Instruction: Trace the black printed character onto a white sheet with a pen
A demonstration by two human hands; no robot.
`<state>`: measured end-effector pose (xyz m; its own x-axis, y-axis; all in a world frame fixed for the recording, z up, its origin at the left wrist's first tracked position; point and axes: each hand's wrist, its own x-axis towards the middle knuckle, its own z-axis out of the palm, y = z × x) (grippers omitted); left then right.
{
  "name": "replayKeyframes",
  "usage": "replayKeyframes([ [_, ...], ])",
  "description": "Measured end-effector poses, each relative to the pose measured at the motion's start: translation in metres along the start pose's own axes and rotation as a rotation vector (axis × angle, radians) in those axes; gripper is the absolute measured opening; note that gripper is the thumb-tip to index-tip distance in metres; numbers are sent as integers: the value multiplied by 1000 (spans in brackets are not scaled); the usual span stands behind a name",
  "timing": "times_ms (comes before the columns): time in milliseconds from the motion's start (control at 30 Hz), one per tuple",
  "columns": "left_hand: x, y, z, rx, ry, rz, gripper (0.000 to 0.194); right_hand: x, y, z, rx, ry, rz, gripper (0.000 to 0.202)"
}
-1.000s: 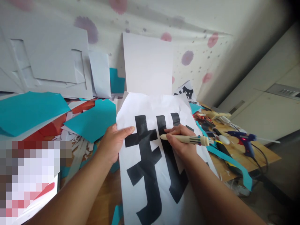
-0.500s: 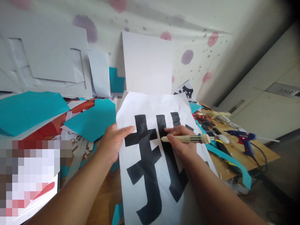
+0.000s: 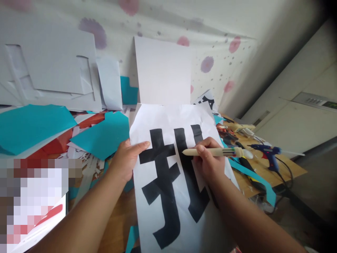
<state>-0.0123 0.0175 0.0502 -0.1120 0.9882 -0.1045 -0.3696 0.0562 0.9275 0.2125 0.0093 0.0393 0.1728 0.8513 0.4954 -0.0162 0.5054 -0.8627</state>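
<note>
A large white sheet printed with a bold black character lies in front of me, its upper edge curled. My left hand grips the sheet's left edge, thumb on top and fingers hidden beneath. In my right hand is a thick cream multicolour pen, held nearly level with its tip pointing left. The tip is over one of the black strokes; whether it touches the paper I cannot tell. My right hand and forearm cover part of the character's right side.
Teal card pieces and paper scraps spread at left, near a pixelated patch. A white board stands behind the sheet. At right are a blue glue gun with a cable, a teal strip and a yellow-black tool.
My right hand has turned slightly and shifted a little right, leaving the pen more level. The left hand still grips the sheet. The view has moved slightly.
</note>
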Motion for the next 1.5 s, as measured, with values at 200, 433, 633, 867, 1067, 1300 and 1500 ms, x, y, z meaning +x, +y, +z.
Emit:
replayKeyframes([
  [200, -1, 1, 0, 4, -41, 26, 50, -37, -7, -12, -348, -7, -88, 14],
  [433, -1, -1, 2, -12, -26, 39, 47, -42, -2, -9, -503, 13, -183, 14],
  [633, -1, 0, 2, 0, -7, 39, 39, -42, 0, -11, -543, -20, -207, 11],
  [867, -1, -1, 2, -5, -7, 38, 38, -40, -6, -10, -537, 20, -191, 11],
  [1067, 1, -2, 2, 14, -7, 50, 38, -41, -5, -14, -436, -98, -197, 11],
  [1300, 1, -2, 1, 10, -9, 57, 42, -41, -6, -16, -431, -110, -194, 11],
  [1500, 1, -2, 2, 1, -8, 49, 43, -41, -7, -16, -373, -114, -206, 14],
])
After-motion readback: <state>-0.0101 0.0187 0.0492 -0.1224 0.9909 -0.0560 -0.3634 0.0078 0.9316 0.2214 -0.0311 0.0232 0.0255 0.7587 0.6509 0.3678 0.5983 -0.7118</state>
